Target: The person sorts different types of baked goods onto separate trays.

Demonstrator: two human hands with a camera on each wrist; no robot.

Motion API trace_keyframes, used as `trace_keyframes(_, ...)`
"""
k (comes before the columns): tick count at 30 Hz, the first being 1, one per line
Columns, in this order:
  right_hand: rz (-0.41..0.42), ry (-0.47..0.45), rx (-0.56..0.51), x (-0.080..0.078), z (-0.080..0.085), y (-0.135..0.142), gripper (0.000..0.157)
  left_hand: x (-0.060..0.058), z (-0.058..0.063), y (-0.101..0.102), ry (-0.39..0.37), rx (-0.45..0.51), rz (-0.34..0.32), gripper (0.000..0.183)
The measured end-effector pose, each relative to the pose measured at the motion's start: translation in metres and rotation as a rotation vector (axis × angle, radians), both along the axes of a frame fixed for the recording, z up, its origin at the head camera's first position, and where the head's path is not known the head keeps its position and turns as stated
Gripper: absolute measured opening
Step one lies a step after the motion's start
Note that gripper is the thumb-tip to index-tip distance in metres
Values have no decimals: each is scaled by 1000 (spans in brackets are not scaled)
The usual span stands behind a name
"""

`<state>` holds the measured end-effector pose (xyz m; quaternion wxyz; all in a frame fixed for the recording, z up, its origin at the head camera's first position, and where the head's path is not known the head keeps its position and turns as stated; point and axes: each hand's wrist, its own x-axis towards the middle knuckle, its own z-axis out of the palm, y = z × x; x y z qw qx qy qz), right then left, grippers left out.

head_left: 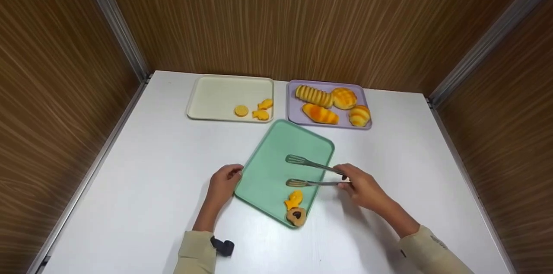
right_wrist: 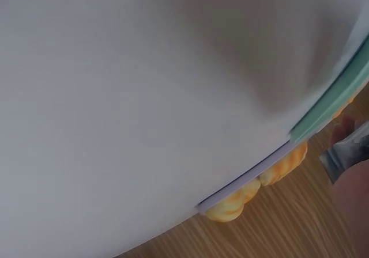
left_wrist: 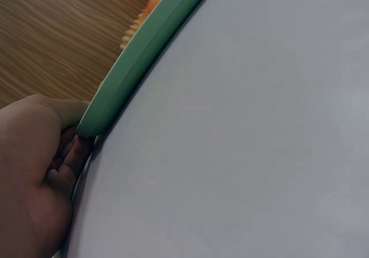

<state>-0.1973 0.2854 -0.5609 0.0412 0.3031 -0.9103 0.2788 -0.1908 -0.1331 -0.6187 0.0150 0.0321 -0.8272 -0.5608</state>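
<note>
A green tray [head_left: 265,166] lies at an angle on the white table. My left hand [head_left: 224,185] holds its left edge, and in the left wrist view the fingers pinch the rim [left_wrist: 118,85]. With my right hand [head_left: 363,187] I grip metal serving tongs [head_left: 319,165], whose slotted ends stand apart over the tray with nothing between them. Near the tray's front corner sit a yellow fish-shaped biscuit [head_left: 294,199] and a brown biscuit with a dark heart centre [head_left: 296,217], touching each other. The right wrist view shows only part of the right hand [right_wrist: 351,192].
At the back left, a cream tray [head_left: 224,92] bears two fish-shaped biscuits [head_left: 261,114] and a round biscuit [head_left: 241,111]. Beside it, a purple tray [head_left: 294,109] carries several breads [head_left: 319,114]. Wood-patterned panels [head_left: 276,19] enclose the table's back and sides.
</note>
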Motion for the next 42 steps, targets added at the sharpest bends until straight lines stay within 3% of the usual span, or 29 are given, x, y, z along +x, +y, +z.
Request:
trace_keyframes(5, 42, -46, 47, 4, 4, 14, 41, 0, 1, -1, 12, 3, -3, 22)
trace_keyframes(9, 76, -34, 71, 6, 3, 19, 42, -1, 1, -2, 14, 0, 1, 22)
trace_keyframes(16, 100, 89, 114, 6, -6, 16, 40, -1, -1, -1, 12, -8, 10, 22)
trace_keyframes(23, 128, 208, 86, 4, -15, 13, 40, 1, -1, 1, 27, -19, 7, 22)
trace_keyframes(26, 119, 221, 80, 3, -17, 14, 39, 1, -1, 1, 29, -16, 6, 22)
trace_keyframes(35, 52, 127, 83, 5, -15, 17, 33, 1, 1, 0, 9, -2, 8, 23)
trace_keyframes(42, 22, 175, 45, 9, -19, 12, 30, 1, 0, 0, 6, 1, 5, 23)
